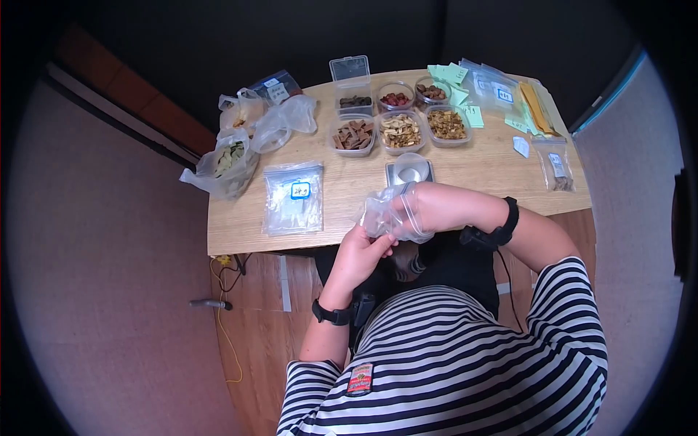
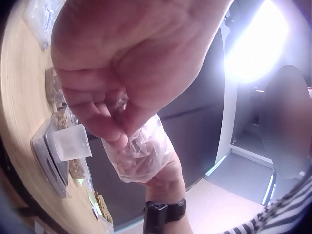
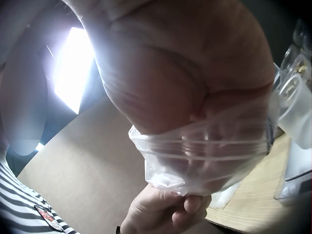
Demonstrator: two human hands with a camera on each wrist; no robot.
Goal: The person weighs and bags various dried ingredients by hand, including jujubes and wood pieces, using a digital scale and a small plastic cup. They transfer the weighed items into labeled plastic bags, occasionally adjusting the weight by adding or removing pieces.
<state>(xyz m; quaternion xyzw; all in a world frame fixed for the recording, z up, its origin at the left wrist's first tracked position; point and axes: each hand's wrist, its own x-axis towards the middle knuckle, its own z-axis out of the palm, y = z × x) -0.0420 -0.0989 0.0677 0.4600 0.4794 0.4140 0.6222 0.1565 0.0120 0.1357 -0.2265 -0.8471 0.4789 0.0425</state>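
A clear zip bag (image 1: pixel 418 231) is pulled over my right hand (image 1: pixel 429 207), its mouth around the hand near the wrist. Through the plastic, in the right wrist view, the fingers (image 3: pixel 187 146) show blurred; I cannot tell whether they grip anything. My left hand (image 1: pixel 356 254) pinches the bag's far end between thumb and fingers, as the left wrist view also shows. Both hands are in front of the table's near edge. Just beyond them a translucent plastic cup (image 1: pixel 411 168) stands on a small scale (image 1: pixel 430 174).
Clear containers of dried goods, including bark-like pieces (image 1: pixel 353 136) and pale slices (image 1: pixel 400 132), stand behind the scale. At left lie flat zip bags with a "24 g" label (image 1: pixel 300 190) and filled plastic bags (image 1: pixel 231 163). Green notes (image 1: pixel 472 116) and a small filled bag (image 1: pixel 558 171) lie right.
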